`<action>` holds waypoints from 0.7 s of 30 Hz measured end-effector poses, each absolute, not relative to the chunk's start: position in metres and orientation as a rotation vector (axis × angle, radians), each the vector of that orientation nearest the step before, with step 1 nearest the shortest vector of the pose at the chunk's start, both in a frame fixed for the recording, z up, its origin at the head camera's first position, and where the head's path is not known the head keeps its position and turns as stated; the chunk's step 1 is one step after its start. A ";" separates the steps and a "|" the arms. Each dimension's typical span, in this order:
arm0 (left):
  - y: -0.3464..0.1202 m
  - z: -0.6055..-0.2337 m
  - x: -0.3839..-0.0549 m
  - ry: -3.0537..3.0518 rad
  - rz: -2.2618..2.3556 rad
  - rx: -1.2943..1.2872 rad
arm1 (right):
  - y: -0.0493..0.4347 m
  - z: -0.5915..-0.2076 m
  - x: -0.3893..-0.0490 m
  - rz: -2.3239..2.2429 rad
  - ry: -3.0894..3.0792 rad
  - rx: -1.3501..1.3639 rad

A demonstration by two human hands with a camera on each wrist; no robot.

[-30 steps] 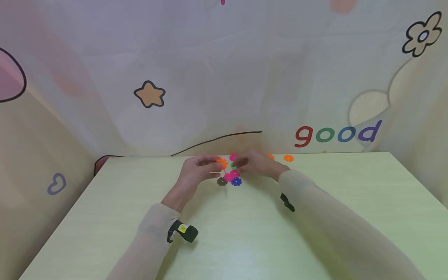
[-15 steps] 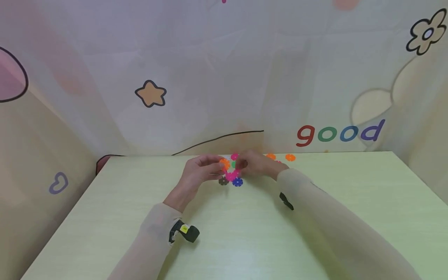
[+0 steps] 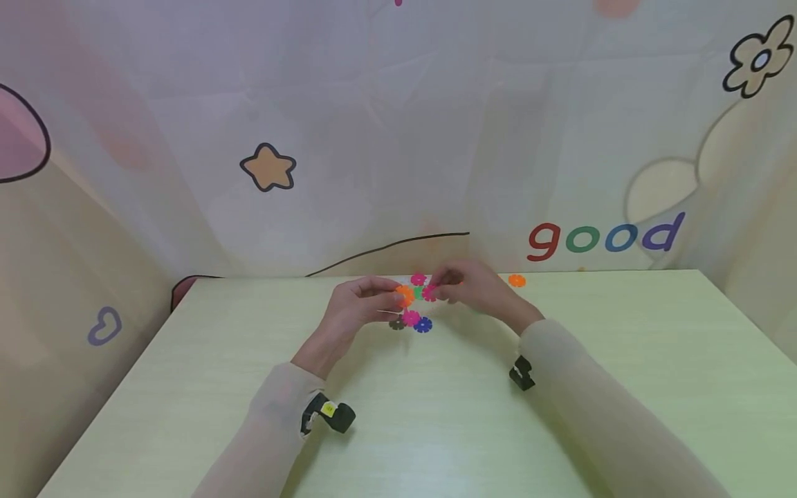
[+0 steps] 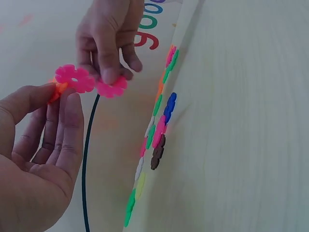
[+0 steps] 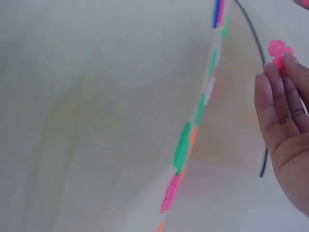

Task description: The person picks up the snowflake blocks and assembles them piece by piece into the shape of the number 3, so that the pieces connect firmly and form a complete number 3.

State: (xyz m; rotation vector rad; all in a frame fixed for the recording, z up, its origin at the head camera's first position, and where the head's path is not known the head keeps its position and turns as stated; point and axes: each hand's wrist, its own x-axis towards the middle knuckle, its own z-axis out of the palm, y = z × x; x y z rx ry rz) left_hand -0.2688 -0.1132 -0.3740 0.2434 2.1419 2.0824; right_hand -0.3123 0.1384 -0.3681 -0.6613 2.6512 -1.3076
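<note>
My left hand [image 3: 355, 308] pinches an orange plastic snowflake disc [image 3: 405, 296] between thumb and fingers, above the table's far part. In the left wrist view a pink disc [image 4: 75, 79] stands at the orange one's edge and appears joined to it. My right hand [image 3: 470, 287] pinches another pink disc [image 4: 112, 88] by its edge, close beside the first. Whether those two pink discs touch, I cannot tell. In the right wrist view, the pink disc [image 5: 280, 50] shows at the right thumb and fingertips.
On the table [image 3: 398, 415] lie a blue disc [image 3: 423, 324], a brown disc [image 3: 397, 323] and a pink disc between them. Several more line the back edge, among them an orange disc [image 3: 517, 281]. A printed curtain [image 3: 373, 138] rises behind.
My right hand has shifted right, drawing its pink disc away from the spot near the left hand's pieces. The left hand stays nearly still with the orange disc.
</note>
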 end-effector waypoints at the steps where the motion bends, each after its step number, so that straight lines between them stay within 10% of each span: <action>1: -0.113 -0.374 -0.268 2.145 2.080 0.245 | 0.140 -0.366 -0.308 -1.340 2.664 -0.668; 21: -0.109 -0.372 -0.264 2.188 2.017 0.280 | 0.144 -0.352 -0.274 -1.637 2.652 -0.821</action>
